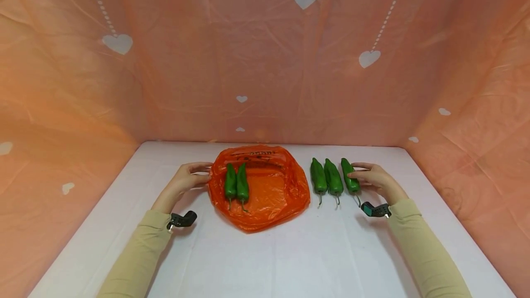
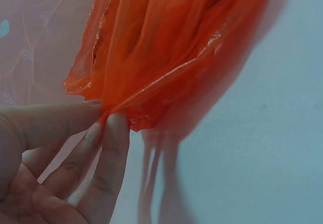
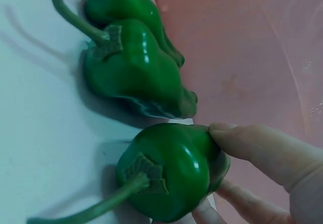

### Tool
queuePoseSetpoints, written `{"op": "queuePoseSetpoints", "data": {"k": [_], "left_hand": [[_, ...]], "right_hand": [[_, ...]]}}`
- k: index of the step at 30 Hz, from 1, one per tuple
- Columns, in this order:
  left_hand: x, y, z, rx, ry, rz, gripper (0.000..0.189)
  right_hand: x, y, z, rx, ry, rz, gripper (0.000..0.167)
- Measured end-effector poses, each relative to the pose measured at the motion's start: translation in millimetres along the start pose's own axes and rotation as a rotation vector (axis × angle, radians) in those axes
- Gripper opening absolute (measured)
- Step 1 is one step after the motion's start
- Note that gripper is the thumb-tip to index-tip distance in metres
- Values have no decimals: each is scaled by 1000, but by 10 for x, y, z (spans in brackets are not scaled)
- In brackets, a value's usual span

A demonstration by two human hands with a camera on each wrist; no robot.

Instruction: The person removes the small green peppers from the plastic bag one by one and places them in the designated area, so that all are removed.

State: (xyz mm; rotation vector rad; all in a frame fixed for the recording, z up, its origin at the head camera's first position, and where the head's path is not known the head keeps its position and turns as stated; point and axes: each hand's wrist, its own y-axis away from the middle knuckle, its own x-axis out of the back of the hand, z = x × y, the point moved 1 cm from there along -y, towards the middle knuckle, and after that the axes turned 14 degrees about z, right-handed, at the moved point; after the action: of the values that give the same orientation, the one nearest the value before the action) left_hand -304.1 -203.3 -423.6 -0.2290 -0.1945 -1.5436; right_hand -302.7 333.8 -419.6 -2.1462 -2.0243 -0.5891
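An orange plastic bag (image 1: 267, 197) lies spread with its mouth facing me, and dark print shows on its far side. Two green peppers (image 1: 230, 183) rest side by side on its left part, stems toward me. My left hand (image 1: 188, 180) pinches the bag's left edge between thumb and fingertips, seen close in the left wrist view. To the right of the bag, my right hand (image 1: 378, 180) grips the rightmost green pepper (image 3: 166, 171), thumb on one side and fingers on the other. The pepper's stem (image 3: 96, 209) points away from the palm.
Two more green peppers (image 1: 319, 177) lie close together on the white table (image 1: 256, 266), between the bag and my right hand. Orange cloth (image 1: 265, 68) with white hearts hangs behind the table and along both sides.
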Motion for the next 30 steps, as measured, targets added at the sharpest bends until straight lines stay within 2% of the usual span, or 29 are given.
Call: {"op": "queuePoseSetpoints", "data": {"k": [13, 20, 30], "left_hand": [[-23, -35, -23, 6, -14, 18, 48], [-12, -25, 0, -7, -12, 6, 49], [-28, -36, -11, 0, -23, 27, 52]], "right_hand": [[-35, -29, 10, -35, 71, 67, 68], [-66, -50, 12, -31, 98, 76, 71], [-124, -56, 17, -58, 125, 87, 72]]}}
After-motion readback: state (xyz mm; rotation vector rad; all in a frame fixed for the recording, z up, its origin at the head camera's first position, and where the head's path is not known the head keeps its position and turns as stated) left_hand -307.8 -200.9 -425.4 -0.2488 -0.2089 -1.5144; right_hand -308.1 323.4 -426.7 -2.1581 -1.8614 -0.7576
